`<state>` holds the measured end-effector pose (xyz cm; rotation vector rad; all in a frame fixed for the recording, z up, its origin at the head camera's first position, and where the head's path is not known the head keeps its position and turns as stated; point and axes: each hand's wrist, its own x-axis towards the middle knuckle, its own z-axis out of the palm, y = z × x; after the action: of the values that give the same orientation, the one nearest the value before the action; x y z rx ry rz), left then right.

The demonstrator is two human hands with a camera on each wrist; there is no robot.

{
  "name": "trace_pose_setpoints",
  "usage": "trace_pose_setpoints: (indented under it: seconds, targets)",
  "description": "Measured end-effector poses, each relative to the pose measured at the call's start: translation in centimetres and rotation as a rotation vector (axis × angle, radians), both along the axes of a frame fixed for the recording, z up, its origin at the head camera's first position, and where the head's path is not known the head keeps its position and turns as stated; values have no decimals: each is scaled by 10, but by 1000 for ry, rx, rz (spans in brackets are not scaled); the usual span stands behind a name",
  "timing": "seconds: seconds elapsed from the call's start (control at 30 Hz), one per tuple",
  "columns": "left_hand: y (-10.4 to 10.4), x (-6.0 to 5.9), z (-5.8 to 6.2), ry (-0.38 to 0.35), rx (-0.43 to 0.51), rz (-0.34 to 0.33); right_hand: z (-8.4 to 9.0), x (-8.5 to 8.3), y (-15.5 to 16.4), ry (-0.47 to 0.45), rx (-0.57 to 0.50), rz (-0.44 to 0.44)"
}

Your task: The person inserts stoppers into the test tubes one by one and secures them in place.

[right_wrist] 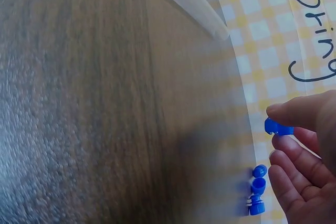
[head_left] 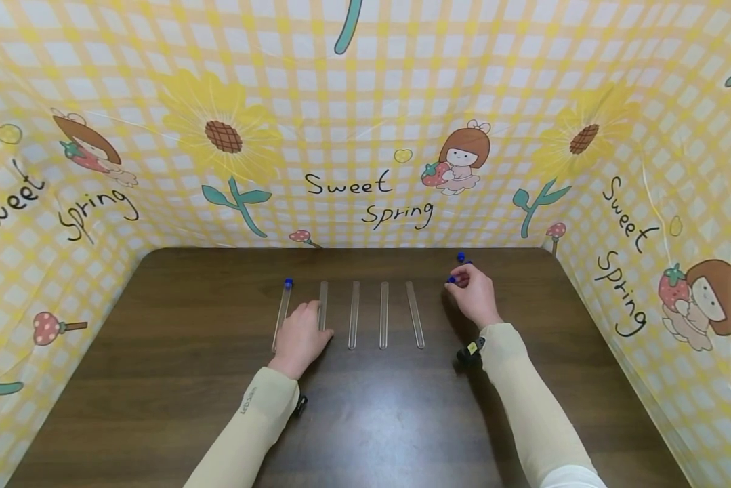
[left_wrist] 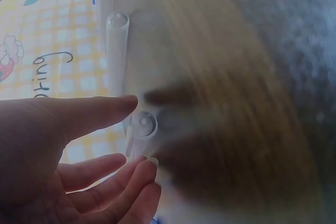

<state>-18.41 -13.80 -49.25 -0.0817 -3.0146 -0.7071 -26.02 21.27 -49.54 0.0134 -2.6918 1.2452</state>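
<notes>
Five clear, slender test tubes lie side by side on a dark wood-grain table [head_left: 158, 379], their open mouths toward the far edge. The leftmost tube [head_left: 282, 313] already wears a blue cap [head_left: 288, 283]; the other four are uncapped.

The left hand [head_left: 301, 339] rests on the table between the capped tube and the second tube [head_left: 322, 301], its fingers fairly straight and relaxed along the second tube. The left wrist view shows the thumb and fingertips [left_wrist: 142, 166] beside that tube's round open mouth, touching it or nearly so, not curled tight around it. Another open-mouthed tube [left_wrist: 116, 45] lies just beyond.

The right hand [head_left: 471, 295] sits at the far right of the row, well apart from the rightmost tube [head_left: 415, 313]. Its thumb and forefinger pinch a small blue plastic cap [right_wrist: 277, 127], held just above the tabletop. Three more blue caps [right_wrist: 256, 192], small and stubby, lie clustered on the table just below the hand, near the far edge.

A glossy yellow-and-white checked cloth [head_left: 365, 102], printed with sunflowers, cartoon girls and "Sweet Spring" lettering, walls the table on three sides. Both forearms wear cream sleeves.
</notes>
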Motion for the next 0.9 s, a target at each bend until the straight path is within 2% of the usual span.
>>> trace_pose_setpoints:
  seconds: [0.17, 0.43, 0.63, 0.9]
  targets:
    - [1, 0, -1, 30, 5, 7, 1, 1, 0, -13, -3, 7]
    - [3, 0, -3, 65, 36, -21, -1, 1, 0, -23, -9, 13]
    - [3, 1, -6, 83, 27, -24, -4, 1, 2, -11, -7, 11]
    - [4, 1, -4, 97, -10, -26, -5, 1, 4, -10, -11, 11]
